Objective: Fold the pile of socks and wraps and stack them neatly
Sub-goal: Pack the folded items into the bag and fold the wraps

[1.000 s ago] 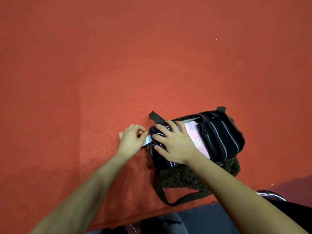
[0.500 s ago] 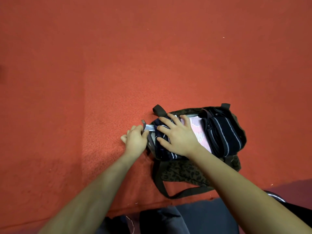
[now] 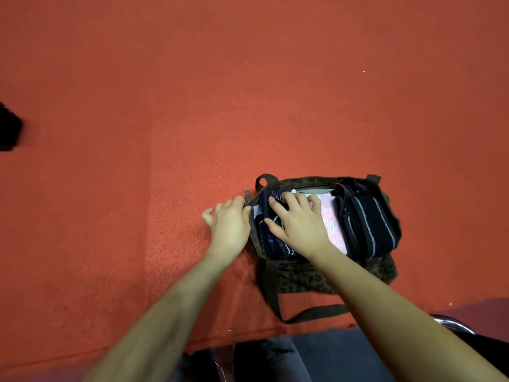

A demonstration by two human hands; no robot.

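Where the red bench runs to the left edge of frame, dark object, too cut off to identify. Right of centre, left hand beside olive bag, fingers apparently pinching zipper pull at bag's left end. Further right, right hand flat, fingers spread, pressing dark striped socks inside bag. Then pink folded piece, then black striped wraps at bag's right end.
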